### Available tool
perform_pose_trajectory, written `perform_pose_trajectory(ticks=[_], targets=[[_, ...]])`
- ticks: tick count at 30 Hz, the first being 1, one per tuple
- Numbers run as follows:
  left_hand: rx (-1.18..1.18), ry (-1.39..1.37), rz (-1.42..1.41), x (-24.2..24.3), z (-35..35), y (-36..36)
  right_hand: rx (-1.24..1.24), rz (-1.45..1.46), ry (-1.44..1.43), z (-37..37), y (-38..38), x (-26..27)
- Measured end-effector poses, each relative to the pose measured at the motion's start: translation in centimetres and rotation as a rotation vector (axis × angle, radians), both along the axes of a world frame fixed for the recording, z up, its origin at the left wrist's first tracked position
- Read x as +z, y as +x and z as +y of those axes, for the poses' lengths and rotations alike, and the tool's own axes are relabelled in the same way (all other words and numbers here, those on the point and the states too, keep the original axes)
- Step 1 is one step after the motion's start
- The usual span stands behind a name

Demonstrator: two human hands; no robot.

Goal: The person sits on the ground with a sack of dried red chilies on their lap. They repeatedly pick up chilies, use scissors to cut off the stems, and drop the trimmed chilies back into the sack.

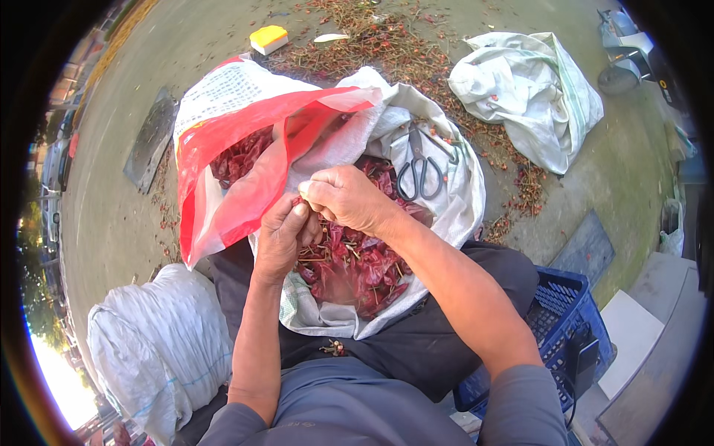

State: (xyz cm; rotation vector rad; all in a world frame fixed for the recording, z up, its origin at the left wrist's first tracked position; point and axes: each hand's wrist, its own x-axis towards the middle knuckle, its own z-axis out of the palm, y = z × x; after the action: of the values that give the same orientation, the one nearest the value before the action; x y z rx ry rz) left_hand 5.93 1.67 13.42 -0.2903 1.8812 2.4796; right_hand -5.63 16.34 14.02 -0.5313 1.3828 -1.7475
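My left hand [283,229] and my right hand [347,198] meet above an open white woven sack [460,206] between my knees. A dried red chili [297,200], mostly covered by my fingers, is pinched between them. Crumpled dried red chilies with stems [357,265] fill the sack below. Black-handled scissors [417,167] lie on the sack's folded far side. Leaning in from the far left is a red and white plastic bag [240,125], its mouth open, with more dried chilies [244,153] inside.
Chili stems and scraps [379,42] litter the ground ahead. A crumpled white sack [530,95] lies far right, and a stuffed white sack [162,345] sits at my left. A blue plastic crate [580,295] is on my right. A yellow-topped block [269,39] stands beyond the bag.
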Motion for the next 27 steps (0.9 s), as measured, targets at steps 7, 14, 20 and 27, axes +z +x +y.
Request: perform_pose_trajectory(ticks=[7,14,20,27], targets=[[0.048,0.242,0.072,-0.3,1.1,-0.4,-0.036,-0.294,-0.12,0.5,0.8,2.0],[0.172,0.46,-0.037,-4.1,-1.3,2.3,-0.187,-0.283,-0.337,3.1,-3.0,4.5],[0.204,0.442,-0.122,-2.0,-0.4,1.0,-0.055,0.271,0.201,2.5,-2.4,2.6],[0.186,0.505,-0.148,-1.0,0.7,-2.0,-0.051,0.748,0.42,1.4,-1.2,0.7]])
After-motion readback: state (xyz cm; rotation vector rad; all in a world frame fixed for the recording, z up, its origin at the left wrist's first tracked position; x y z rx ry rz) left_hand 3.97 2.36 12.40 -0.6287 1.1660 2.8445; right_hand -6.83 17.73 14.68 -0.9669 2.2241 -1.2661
